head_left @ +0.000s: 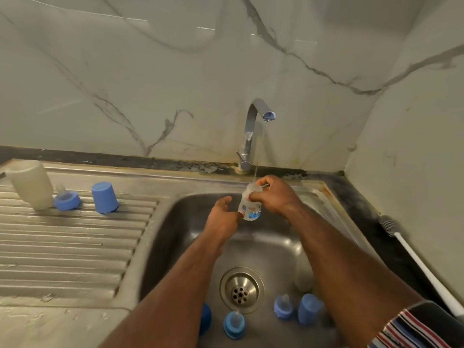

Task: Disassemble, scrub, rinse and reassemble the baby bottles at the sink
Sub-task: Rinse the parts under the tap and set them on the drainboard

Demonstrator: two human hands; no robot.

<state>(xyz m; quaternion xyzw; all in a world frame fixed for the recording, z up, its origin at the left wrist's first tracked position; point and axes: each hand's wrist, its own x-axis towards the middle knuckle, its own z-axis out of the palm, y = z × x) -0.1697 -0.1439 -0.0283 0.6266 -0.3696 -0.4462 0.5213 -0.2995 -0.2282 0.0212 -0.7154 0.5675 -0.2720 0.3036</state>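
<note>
A pale marble-look wall (175, 71) with grey veins fills the upper half of the frame. Below it, a stainless steel sink (334, 212) takes the lower right, and its ribbed draining board (75, 242) the lower left. A chrome tap (251, 131) rises at centre, and a thin stream of water (258, 156) falls from its spout.

In the middle of the frame, over the basin, the right hand (275, 197) grips a small clear baby bottle (249, 204) with fingers and thumb curled round it. The bottle has no cap or teat, and blue print marks its lower part. Its long axis runs nearly upright, slightly tilted; the stream meets its upper end, and whether that end is the mouth cannot be told. The left hand (222, 214) is open with loosely spread fingers, its thumb tip touching the bottle's lower left side.

At the far left of the draining board, a larger cloudy bottle (31, 183) stands leaning. Just right of it lie a blue teat ring (67, 200) and an upturned blue cap (104, 197).

On the basin floor, around the drain (241, 290), sit two more blue teat rings (234, 325) (283, 307) and another blue cap (309, 308).

A white-handled bottle brush (411, 254) lies on the dark counter at the right edge.
</note>
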